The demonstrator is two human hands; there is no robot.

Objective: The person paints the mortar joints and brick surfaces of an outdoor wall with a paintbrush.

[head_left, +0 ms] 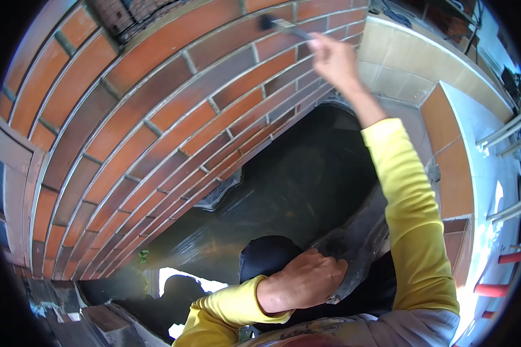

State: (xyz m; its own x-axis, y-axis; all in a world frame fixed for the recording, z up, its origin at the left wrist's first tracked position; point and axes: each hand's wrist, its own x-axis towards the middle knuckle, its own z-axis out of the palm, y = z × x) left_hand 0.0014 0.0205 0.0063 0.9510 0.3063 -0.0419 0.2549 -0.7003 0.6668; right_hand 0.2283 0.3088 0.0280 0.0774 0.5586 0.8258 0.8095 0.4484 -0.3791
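Note:
My right hand [336,62] is raised, its fingers closed round the handle of a paintbrush [286,25]. The brush's dark bristles are against or very close to the upper part of the brick wall [179,124], and they look blurred. Orange, red and dark brown bricks with pale joints make up this wall. Low in front of my body, my left hand [307,280] is closed in a fist near my dark-clothed knee [269,254]. Its fingers are curled out of sight, so anything inside them is hidden.
Dark, reflecting water [295,179] lies below the wall, with a grey rock-like edge [353,243] beside my legs. A tiled ledge [414,61] runs along the back right. Red-ended chair legs [492,289] stand at the right. Wooden pieces [107,321] lie bottom left.

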